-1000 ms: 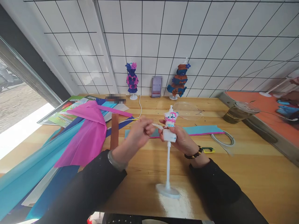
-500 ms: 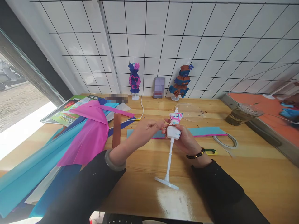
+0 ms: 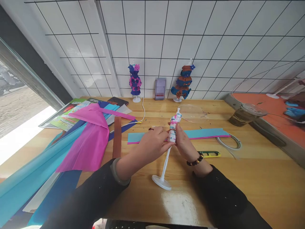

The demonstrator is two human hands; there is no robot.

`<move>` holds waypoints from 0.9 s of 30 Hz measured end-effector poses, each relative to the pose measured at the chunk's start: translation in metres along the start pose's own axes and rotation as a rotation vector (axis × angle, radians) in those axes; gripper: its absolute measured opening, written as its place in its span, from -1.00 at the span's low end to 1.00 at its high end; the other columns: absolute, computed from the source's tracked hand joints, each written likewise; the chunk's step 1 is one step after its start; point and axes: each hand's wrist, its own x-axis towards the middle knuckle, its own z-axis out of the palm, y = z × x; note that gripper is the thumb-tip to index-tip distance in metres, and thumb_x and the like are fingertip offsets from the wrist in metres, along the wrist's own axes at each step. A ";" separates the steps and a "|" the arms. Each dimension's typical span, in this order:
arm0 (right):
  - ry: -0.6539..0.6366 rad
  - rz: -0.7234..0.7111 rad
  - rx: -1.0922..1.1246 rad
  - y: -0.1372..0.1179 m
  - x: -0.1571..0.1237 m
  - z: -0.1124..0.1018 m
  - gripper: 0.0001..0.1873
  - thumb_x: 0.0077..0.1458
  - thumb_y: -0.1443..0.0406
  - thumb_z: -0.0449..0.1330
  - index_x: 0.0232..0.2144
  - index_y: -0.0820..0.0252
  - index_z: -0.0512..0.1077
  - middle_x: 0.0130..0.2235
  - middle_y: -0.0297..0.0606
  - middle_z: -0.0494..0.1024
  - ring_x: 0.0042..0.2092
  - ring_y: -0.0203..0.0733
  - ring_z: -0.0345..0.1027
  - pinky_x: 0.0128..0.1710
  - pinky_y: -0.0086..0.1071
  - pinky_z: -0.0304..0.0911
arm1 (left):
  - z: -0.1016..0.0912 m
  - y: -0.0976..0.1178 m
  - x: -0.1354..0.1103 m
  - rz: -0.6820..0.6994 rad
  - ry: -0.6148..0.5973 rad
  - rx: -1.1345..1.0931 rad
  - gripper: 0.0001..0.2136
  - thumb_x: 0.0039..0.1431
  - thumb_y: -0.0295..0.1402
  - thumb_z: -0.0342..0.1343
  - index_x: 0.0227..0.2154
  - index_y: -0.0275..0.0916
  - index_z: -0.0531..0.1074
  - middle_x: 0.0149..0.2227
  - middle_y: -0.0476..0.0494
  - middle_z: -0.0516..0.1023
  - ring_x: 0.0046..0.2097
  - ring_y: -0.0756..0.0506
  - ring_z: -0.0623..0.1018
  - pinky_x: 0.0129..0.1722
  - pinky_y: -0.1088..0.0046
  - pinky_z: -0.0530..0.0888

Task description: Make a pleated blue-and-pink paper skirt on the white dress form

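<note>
Between my hands is a small white mannequin (image 3: 172, 136) on a thin stand, its torso marked with pink and blue patches. It tilts, with the top leaning right and its round base (image 3: 161, 183) toward me. My left hand (image 3: 154, 140) has its fingers closed at the lower left side of the torso. A small dark reddish-brown bit (image 3: 151, 128) shows at the back of that hand; I cannot make out what it is. My right hand (image 3: 184, 144) grips the torso from the right. Behind the hands lies a strip of light blue and pink paper (image 3: 205, 133).
Pink paper (image 3: 88, 143), light blue paper (image 3: 47, 159) and a brown strip (image 3: 117, 136) lie at left. To the right are a yellow-green cutter (image 3: 212, 154), a tape roll (image 3: 234, 143) and a cup (image 3: 246, 115). Two dressed mannequins (image 3: 135, 81) (image 3: 183, 84) and a phone (image 3: 160, 89) stand by the wall.
The mannequin has turned about its stand, and its base has shifted left. My left hand has moved lower, with its fingers now against the torso. My right hand still holds on.
</note>
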 end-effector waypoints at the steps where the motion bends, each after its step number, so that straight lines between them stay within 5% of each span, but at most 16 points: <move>1: -0.018 0.006 -0.006 0.001 0.000 0.000 -0.50 0.00 -0.18 -0.01 -0.27 0.05 0.32 -0.46 -0.36 0.40 -0.47 -0.24 0.26 -0.54 -0.38 0.20 | 0.000 0.001 0.000 -0.008 -0.005 0.016 -0.71 0.20 -0.17 -0.06 -0.32 -0.30 0.40 -0.31 -0.19 0.39 -0.27 -0.11 0.40 -0.29 0.37 0.32; 12: -0.033 -0.031 -0.225 -0.008 -0.005 0.004 -0.58 0.01 -0.11 0.07 -0.48 0.11 0.25 -0.53 -0.41 0.25 -0.55 -0.33 0.12 -0.65 -0.46 0.10 | -0.006 -0.007 0.002 0.025 -0.146 0.088 -0.66 0.28 -0.21 -0.22 -0.37 -0.28 0.39 -0.33 -0.18 0.42 -0.30 -0.11 0.42 -0.35 0.38 0.29; 19: 0.012 -0.078 -0.268 -0.005 -0.005 0.008 -0.52 0.05 -0.11 0.01 -0.58 0.13 0.19 -0.58 -0.41 0.17 -0.55 -0.33 0.05 -0.62 -0.44 0.04 | 0.005 -0.014 0.003 0.204 -0.057 0.236 -0.72 0.26 -0.45 -0.25 -0.38 -0.34 0.37 -0.33 -0.28 0.40 -0.27 -0.15 0.40 -0.34 0.35 0.28; 27: 0.022 -0.066 -0.337 -0.006 -0.006 0.010 -0.50 0.05 -0.15 -0.06 -0.52 0.15 0.19 -0.51 -0.40 0.24 -0.49 -0.32 0.09 -0.54 -0.42 0.10 | 0.006 -0.014 0.003 0.215 -0.101 0.385 -0.64 0.32 -0.27 -0.34 -0.31 -0.34 0.34 -0.29 -0.23 0.41 -0.23 -0.15 0.41 -0.29 0.33 0.31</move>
